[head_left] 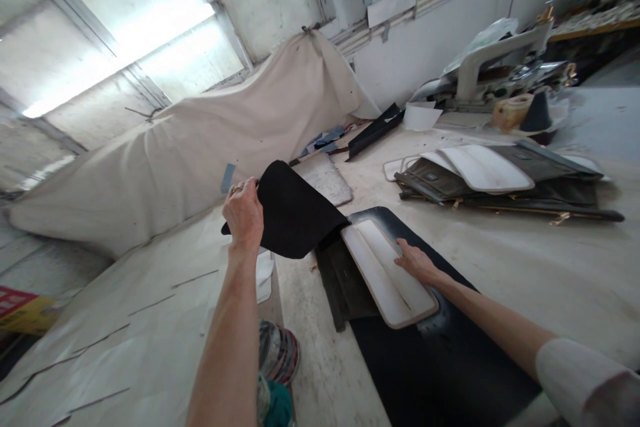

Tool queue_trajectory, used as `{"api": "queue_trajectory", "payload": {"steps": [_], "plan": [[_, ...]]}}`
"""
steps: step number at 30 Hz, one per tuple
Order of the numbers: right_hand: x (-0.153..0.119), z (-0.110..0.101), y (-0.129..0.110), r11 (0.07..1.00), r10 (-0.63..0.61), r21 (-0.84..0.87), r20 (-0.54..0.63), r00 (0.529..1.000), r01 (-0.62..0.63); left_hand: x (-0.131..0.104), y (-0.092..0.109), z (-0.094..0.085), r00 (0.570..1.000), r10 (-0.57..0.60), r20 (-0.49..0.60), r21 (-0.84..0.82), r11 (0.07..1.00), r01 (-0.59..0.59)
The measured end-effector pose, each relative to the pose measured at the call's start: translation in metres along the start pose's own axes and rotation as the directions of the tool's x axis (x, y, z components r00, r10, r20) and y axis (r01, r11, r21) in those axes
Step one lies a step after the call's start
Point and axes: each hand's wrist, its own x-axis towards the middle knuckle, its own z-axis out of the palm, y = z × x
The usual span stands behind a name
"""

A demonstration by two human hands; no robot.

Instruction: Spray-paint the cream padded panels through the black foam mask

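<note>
Big pale work surface (525, 267) fills most of the view, tilted by the head camera. A long cream cloth (200, 147) is draped over something bulky along the far edge, apparently as a cover. A black mat (440, 373) lies on the surface in front of the person, serving as a base for the work. At far right sits a stack of dark and white panels (500, 180), flat on one another, well apart from the hands; a sewing machine (500, 60) stands behind it.

The left hand (243, 213) is raised, fingers clenched on the upper edge of a black fabric piece (295, 213), peeling it up and back so its free end curls in the air; its lower end stays tucked by the white panel. The white padded panel (387, 273) lies on the mat, partly over a dark panel (345, 287) beneath. The right hand (417, 263) rests flat on the white panel, fingers released and spread, seemingly pressing it down so it does not shift while the fabric lifts. A striped roll (277, 353) sits near the left forearm, at the surface edge.
</note>
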Motion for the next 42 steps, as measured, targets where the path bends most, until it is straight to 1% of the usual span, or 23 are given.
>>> {"api": "queue_trajectory", "payload": {"steps": [3, 6, 8, 10, 12, 14, 16, 17, 18, 20, 22, 24, 26, 28, 30, 31, 32, 33, 34, 36, 37, 39, 42], "plan": [[-0.006, -0.001, -0.001, 0.999, 0.004, -0.036, -0.040, 0.999, -0.006, -0.001, -0.001, 0.000, 1.000, -0.006, 0.000, 0.004, 1.000, 0.006], [-0.012, -0.007, -0.004, 0.995, -0.019, -0.098, -0.092, 0.996, 0.010, -0.001, -0.003, 0.000, 1.000, -0.015, 0.011, -0.002, 1.000, 0.015], [-0.015, -0.012, -0.012, 0.989, -0.063, -0.143, -0.135, 0.989, 0.044, -0.002, -0.003, 0.000, 0.999, -0.030, 0.026, -0.014, 0.999, 0.031], [-0.017, -0.014, -0.029, 0.980, -0.133, -0.166, -0.169, 0.977, 0.105, -0.003, -0.003, 0.000, 0.998, -0.046, 0.046, -0.028, 0.998, 0.048], [-0.020, -0.008, -0.051, 0.970, -0.212, -0.161, -0.175, 0.962, 0.184, -0.004, -0.003, 0.000, 0.996, -0.055, 0.069, -0.034, 0.998, 0.058], [-0.022, 0.005, -0.074, 0.960, -0.262, -0.140, -0.152, 0.953, 0.241, -0.005, -0.002, -0.001, 0.994, -0.063, 0.088, -0.024, 0.998, 0.065], [-0.022, 0.020, -0.091, 0.960, -0.268, -0.119, -0.113, 0.957, 0.254, -0.006, -0.001, -0.004, 0.992, -0.074, 0.105, -0.013, 0.997, 0.075], [-0.021, 0.027, -0.095, 0.963, -0.257, -0.108, -0.094, 0.962, 0.247, -0.007, -0.001, -0.005, 0.990, -0.082, 0.112, -0.014, 0.996, 0.084], [-0.018, 0.031, -0.096, 0.968, -0.241, -0.097, -0.076, 0.968, 0.233, -0.007, 0.000, -0.008, 0.988, -0.091, 0.121, -0.022, 0.995, 0.095], [-0.011, 0.033, -0.088, 0.976, -0.213, -0.066, -0.052, 0.976, 0.209, -0.008, 0.002, -0.017, 0.982, -0.116, 0.150, -0.045, 0.991, 0.124], [-0.002, 0.028, -0.071, 0.979, -0.203, -0.025, -0.036, 0.978, 0.202, -0.012, 0.005, -0.029, 0.969, -0.144, 0.200, -0.062, 0.985, 0.159], [0.005, 0.019, -0.050, 0.978, -0.205, 0.023, -0.015, 0.979, 0.206, -0.023, 0.011, -0.045, 0.947, -0.163, 0.277, -0.100, 0.975, 0.197], [0.010, 0.011, -0.033, 0.975, -0.213, 0.071, 0.008, 0.977, 0.212, -0.042, 0.019, -0.062, 0.916, -0.162, 0.367, -0.186, 0.952, 0.243], [0.013, 0.007, -0.021, 0.966, -0.233, 0.116, 0.019, 0.972, 0.229, -0.071, 0.032, -0.076, 0.873, -0.141, 0.467, -0.288, 0.909, 0.300], [0.014, 0.007, -0.015, 0.955, -0.260, 0.154, 0.022, 0.965, 0.253, -0.107, 0.049, -0.084, 0.800, -0.103, 0.592, -0.345, 0.864, 0.367], [0.015, 0.008, -0.014, 0.950, -0.272, 0.169, 0.025, 0.962, 0.264, -0.126, 0.058, -0.085, 0.753, -0.064, 0.655, -0.367, 0.844, 0.391], [0.016, 0.009, -0.014, 0.945, -0.282, 0.180, 0.027, 0.959, 0.273, -0.144, 0.068, -0.083, 0.701, -0.006, 0.713, -0.391, 0.826, 0.405], [0.017, 0.011, -0.015, 0.941, -0.292, 0.186, 0.030, 0.956, 0.282, -0.162, 0.077, -0.079, 0.659, 0.020, 0.752, -0.392, 0.817, 0.423], [0.018, 0.013, -0.015, 0.939, -0.300, 0.186, 0.032, 0.953, 0.289, -0.179, 0.086, -0.073, 0.615, 0.070, 0.786, -0.396, 0.820, 0.414], [0.020, 0.016, -0.017, 0.938, -0.311, 0.173, 0.035, 0.950, 0.301, -0.207, 0.100, -0.058, 0.527, 0.130, 0.840, -0.368, 0.851, 0.376], [0.021, 0.017, -0.019, 0.939, -0.315, 0.161, 0.037, 0.948, 0.305, -0.219, 0.105, -0.050, 0.496, 0.161, 0.853, -0.369, 0.858, 0.357], [0.022, 0.019, -0.021, 0.941, -0.319, 0.130, 0.040, 0.947, 0.311, -0.240, 0.109, -0.035, 0.464, 0.214, 0.860, -0.398, 0.850, 0.345], [0.017, 0.020, -0.026, 0.942, -0.330, 0.074, 0.032, 0.943, 0.327, -0.268, 0.108, -0.017, 0.436, 0.293, 0.851, -0.466, 0.803, 0.371]]}}
